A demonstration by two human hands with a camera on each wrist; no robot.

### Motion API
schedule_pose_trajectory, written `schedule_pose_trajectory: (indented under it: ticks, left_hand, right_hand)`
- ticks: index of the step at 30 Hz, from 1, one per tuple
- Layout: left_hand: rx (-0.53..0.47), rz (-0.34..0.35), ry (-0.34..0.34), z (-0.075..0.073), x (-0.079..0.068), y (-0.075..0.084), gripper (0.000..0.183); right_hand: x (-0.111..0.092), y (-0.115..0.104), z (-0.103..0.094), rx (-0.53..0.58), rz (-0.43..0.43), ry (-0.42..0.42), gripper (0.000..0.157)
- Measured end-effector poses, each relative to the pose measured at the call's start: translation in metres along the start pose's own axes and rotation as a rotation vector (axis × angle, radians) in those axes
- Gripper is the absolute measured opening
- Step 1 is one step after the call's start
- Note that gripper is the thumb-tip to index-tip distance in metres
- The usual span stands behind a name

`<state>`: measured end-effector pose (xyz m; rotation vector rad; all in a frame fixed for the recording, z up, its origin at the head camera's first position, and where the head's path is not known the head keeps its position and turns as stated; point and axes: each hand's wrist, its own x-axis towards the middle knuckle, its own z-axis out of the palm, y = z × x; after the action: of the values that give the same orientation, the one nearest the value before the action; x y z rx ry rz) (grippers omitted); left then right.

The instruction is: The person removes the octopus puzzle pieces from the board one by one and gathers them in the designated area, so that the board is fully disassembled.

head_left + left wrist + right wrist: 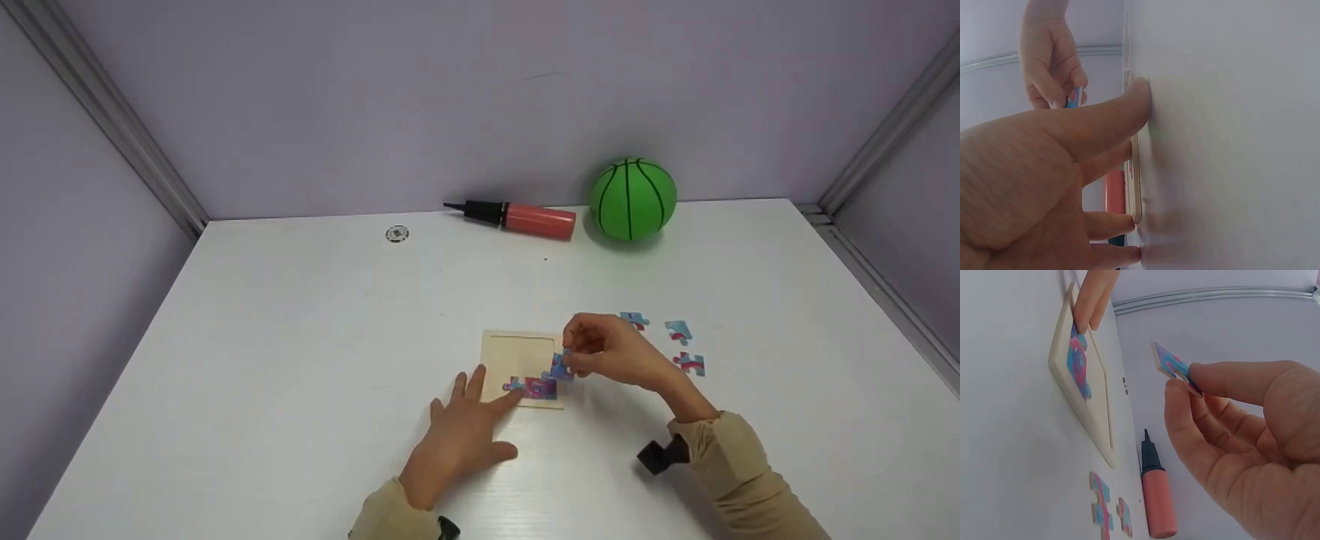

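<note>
A shallow wooden puzzle tray [520, 350] lies flat on the white table, with joined puzzle pieces [538, 388] along its near edge. My left hand [466, 429] is spread out, fingers straight, its fingertips touching the tray's left side and the joined pieces. Between thumb and index finger my right hand [611, 352] pinches a puzzle piece [1171, 365], coloured blue, purple and pink. That piece is held above the tray's right side, apart from the tray in the right wrist view.
Loose puzzle pieces [679, 331] lie right of the tray. Farther back are a red and black hand pump [536, 220], a green ball [633, 199] and a small round black-and-white marker [397, 233]. Walls stand behind and at both sides of the table.
</note>
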<state>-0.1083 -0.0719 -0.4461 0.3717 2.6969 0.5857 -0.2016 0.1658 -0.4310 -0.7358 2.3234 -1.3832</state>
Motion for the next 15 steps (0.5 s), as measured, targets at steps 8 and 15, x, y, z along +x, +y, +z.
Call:
schedule_pose_trajectory:
  ticks: [8, 15]
  left_hand:
    - [-0.03, -0.012, 0.006, 0.003, -0.001, 0.0, 0.067]
    - [-0.03, -0.006, 0.01, 0.001, 0.0, 0.001, 0.068]
  right_hand:
    - [-0.025, 0.023, -0.005, -0.089, 0.063, -0.006, 0.013]
    - [-0.038, 0.033, -0.011, -0.099, 0.102, 0.009, 0.013]
